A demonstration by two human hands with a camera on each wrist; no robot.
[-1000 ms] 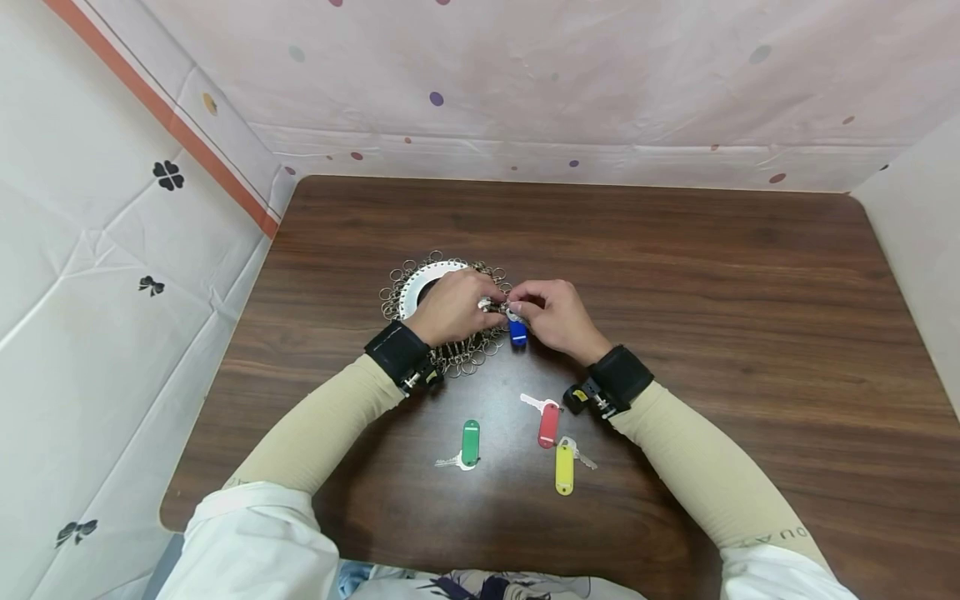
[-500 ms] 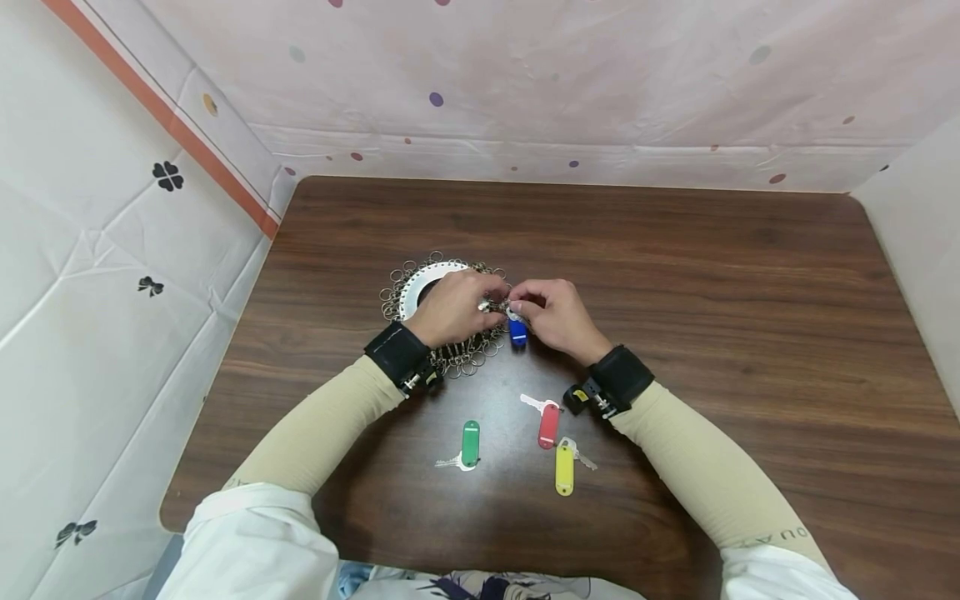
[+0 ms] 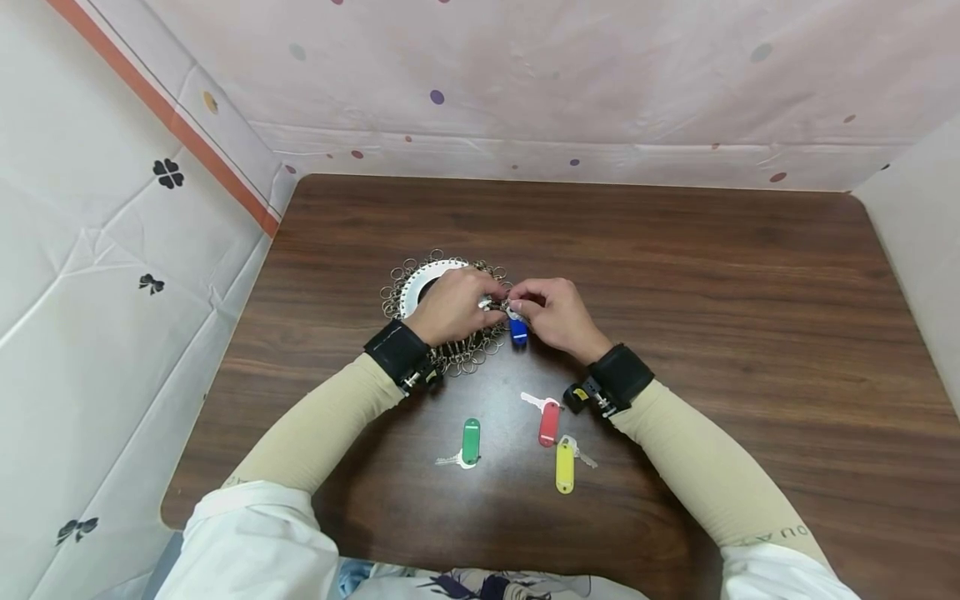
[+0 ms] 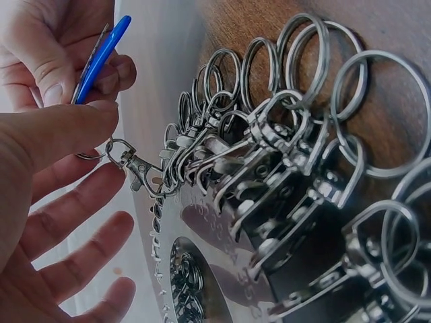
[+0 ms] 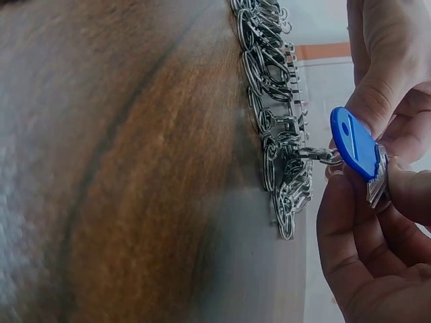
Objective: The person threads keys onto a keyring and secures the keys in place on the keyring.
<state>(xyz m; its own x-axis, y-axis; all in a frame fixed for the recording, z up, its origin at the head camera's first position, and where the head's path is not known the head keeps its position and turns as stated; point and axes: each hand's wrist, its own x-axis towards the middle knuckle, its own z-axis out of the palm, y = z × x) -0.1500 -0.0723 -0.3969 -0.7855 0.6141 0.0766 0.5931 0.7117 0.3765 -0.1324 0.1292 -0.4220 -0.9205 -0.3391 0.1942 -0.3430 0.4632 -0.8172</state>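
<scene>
Head: left grip (image 3: 456,307) pinched a split ring (image 4: 91,157) off the edge of the disc (image 3: 408,298); right grip (image 3: 553,315) pinched the blue-tagged key (image 3: 518,332) beside it. Left wrist: clip (image 4: 137,168) joined ring and disc. Right wrist: key clamped in right grip, near clip.

Slight shift of the head view.
The worktop (image 3: 750,292), green tag (image 3: 471,442) and blue tag (image 3: 518,332) sit a hair higher than before.
</scene>
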